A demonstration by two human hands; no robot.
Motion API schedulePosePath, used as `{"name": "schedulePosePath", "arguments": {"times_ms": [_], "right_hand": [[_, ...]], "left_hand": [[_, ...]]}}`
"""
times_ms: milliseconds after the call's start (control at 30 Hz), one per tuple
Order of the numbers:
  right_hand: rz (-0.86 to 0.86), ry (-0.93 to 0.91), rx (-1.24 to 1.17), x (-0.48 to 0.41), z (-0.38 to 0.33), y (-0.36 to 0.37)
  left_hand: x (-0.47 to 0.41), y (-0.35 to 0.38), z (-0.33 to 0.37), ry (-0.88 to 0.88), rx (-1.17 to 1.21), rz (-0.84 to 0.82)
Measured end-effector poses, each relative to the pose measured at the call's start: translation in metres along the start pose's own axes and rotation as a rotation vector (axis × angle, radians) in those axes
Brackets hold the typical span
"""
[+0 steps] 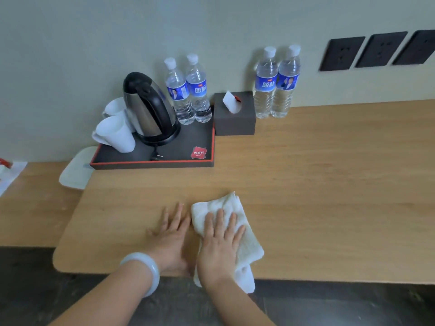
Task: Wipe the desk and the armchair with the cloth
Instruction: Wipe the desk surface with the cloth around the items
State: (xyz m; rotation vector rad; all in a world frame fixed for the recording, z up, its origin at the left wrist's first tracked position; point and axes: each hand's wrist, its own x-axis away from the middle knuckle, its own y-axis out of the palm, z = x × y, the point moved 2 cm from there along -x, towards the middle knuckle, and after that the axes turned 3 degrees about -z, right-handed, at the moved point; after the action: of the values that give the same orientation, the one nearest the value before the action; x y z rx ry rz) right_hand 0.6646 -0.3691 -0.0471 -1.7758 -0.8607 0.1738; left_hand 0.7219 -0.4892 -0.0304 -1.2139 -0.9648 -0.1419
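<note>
A folded white cloth (pixel 244 241) lies on the light wooden desk (pixel 329 196) near its front edge, one end hanging over the edge. My right hand (pixel 220 245) presses flat on the cloth with fingers spread. My left hand (pixel 170 234) rests flat on the bare desk just left of the cloth, fingers apart, holding nothing; a pale bangle sits on that wrist. No armchair is in view.
A black tray (pixel 153 162) at the back left holds a steel kettle (pixel 148 107), white cups (pixel 115 132) and two water bottles (pixel 188 90). Beside it stand a dark tissue box (pixel 235 118) and two more bottles (pixel 276 83). A white packet (pixel 75 170) lies left of the tray. Wall sockets (pixel 341 54) are at right.
</note>
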Motion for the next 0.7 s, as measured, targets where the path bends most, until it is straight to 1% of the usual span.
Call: {"name": "schedulePosePath", "arguments": {"times_ms": [67,100,133,167,233,267,300,333,367,400,433,500,567,600,633,667,700], "right_hand": [[0.098,-0.156,0.024,0.01,0.026,-0.006],[0.126,-0.148,0.005,0.015,0.053,-0.015],[0.159,-0.089,0.013,0.018,0.088,-0.025],[0.199,0.006,0.01,0.021,0.126,-0.04],[0.294,0.3,-0.047,0.025,0.196,-0.075],[0.332,0.449,-0.071,0.024,0.218,-0.091],[0.365,0.565,-0.087,0.021,0.227,-0.101],[0.385,0.648,-0.087,0.014,0.222,-0.104],[0.388,0.691,-0.069,0.006,0.205,-0.101],[0.374,0.683,-0.043,-0.002,0.182,-0.092],[0.356,0.616,-0.009,-0.011,0.152,-0.08],[0.284,0.39,0.099,-0.025,0.079,-0.044],[0.2,0.111,0.079,-0.028,0.026,-0.012],[0.157,-0.015,0.064,-0.03,0.015,-0.007],[0.109,-0.116,0.061,-0.038,0.019,-0.011],[0.083,-0.164,0.056,-0.049,0.034,-0.018],[0.088,-0.147,0.039,-0.064,0.053,-0.031]], "left_hand": [[0.0,0.002,-0.001,0.015,-0.016,0.02],[0.001,0.002,-0.002,0.02,-0.032,0.031],[0.001,0.002,-0.002,0.023,-0.043,0.032],[0.001,0.002,-0.002,0.026,-0.046,0.024],[0.002,0.001,0.0,0.03,-0.041,0.003],[0.002,0.0,0.0,0.031,-0.038,-0.009],[0.002,0.0,0.001,0.03,-0.036,-0.022],[0.002,-0.001,0.001,0.028,-0.036,-0.035],[0.002,0.0,0.001,0.027,-0.035,-0.044],[0.001,0.0,0.001,0.027,-0.036,-0.046],[0.0,0.001,0.001,0.031,-0.038,-0.045],[-0.001,0.0,0.0,0.043,-0.036,-0.046],[-0.003,-0.004,-0.007,0.054,-0.028,-0.024],[-0.006,-0.008,-0.014,0.046,-0.021,-0.003],[-0.009,-0.012,-0.024,0.025,-0.008,0.012],[-0.011,-0.016,-0.035,-0.002,0.014,0.016],[-0.014,-0.017,-0.046,-0.024,0.04,0.012]]}}
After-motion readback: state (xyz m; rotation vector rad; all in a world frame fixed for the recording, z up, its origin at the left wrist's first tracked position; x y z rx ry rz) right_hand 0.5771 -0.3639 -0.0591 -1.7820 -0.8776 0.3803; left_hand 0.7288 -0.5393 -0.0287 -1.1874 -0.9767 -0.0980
